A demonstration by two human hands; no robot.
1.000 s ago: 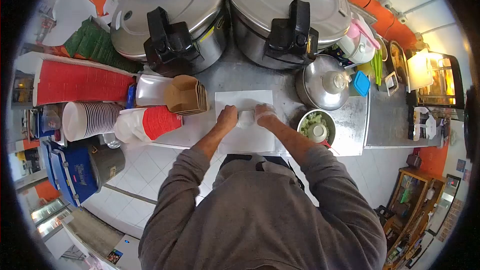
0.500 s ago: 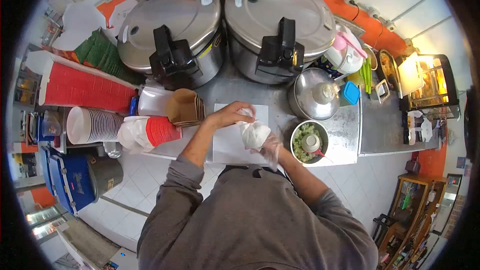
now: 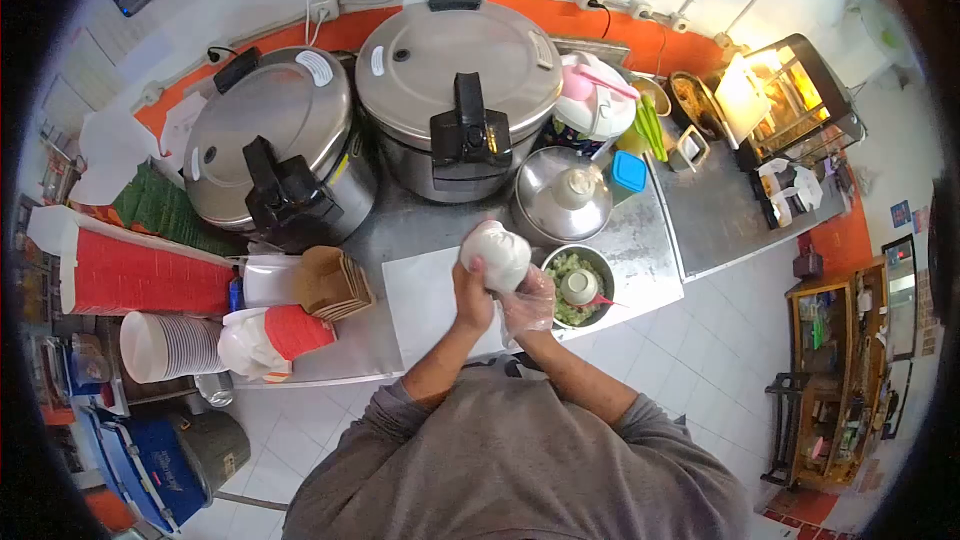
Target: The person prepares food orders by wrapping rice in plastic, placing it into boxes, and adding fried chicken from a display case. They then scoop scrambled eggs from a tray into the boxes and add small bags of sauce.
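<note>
A rounded white bundle (image 3: pixel 497 254), smooth like paper or plastic, is held up in front of the chest between both hands. My left hand (image 3: pixel 472 298) is bare and closes round its left and lower side. My right hand (image 3: pixel 530 302), in a clear plastic glove, grips its lower right side. Below the bundle, a flat white sheet (image 3: pixel 420 300) lies on the metal counter. Just right of the gloved hand stands a metal pot (image 3: pixel 609 282) of chopped green food, with a small pale bowl (image 3: pixel 580 287) and a red-handled utensil in it.
Two large steel cookers (image 3: pixel 460 50) stand at the back. A domed metal lid (image 3: pixel 563 202) sits behind the green food. At left are brown trays (image 3: pixel 325 282), stacked white cups (image 3: pixel 165 347) and red boxes (image 3: pixel 150 265). A lit glass warmer (image 3: pixel 800 95) is at the far right.
The view has shifted and turned. The bundle now stands upright and looks rounder, and my left hand has gone from its top to its left and lower side.
</note>
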